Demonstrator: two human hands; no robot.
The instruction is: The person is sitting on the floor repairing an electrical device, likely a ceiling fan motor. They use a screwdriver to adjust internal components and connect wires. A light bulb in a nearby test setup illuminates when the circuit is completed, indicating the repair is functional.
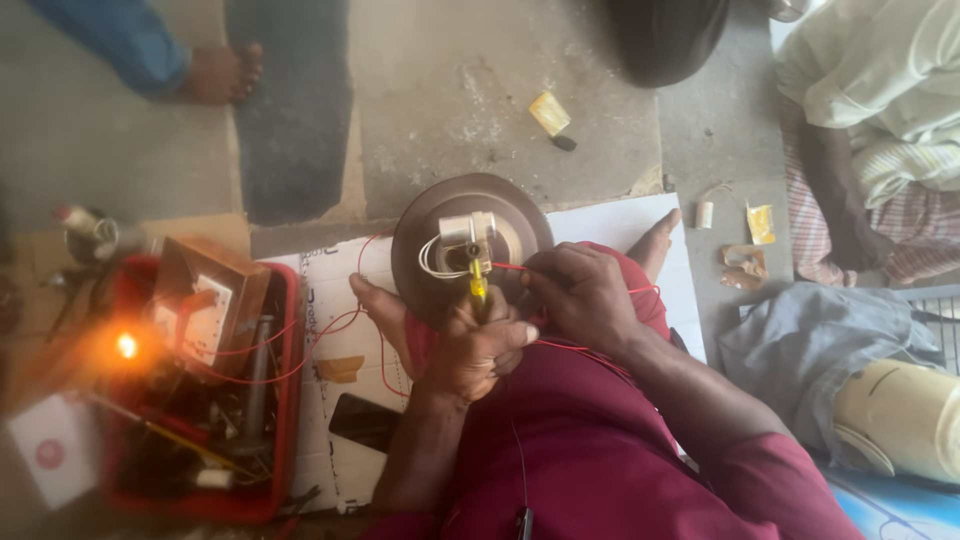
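Motor (470,245) sits just beyond both hands: left (478,345) grips screwdriver (478,290), right (580,295) pinches red wire (510,267).

Person wears maroon top w/ sleeves pushed up past forearms, matching maroon bottoms, hands (530,320) and feet bare.

Toolbox (285,400) left of motor (470,245), on sheet (620,225)

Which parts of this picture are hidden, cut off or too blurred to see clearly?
- Head view: the tool tip under the left hand is hidden; only its yellow handle shows.
- The right hand covers where the red wire ends.
- The red toolbox contents are blurred.
- The seated person is cut off by the right edge.
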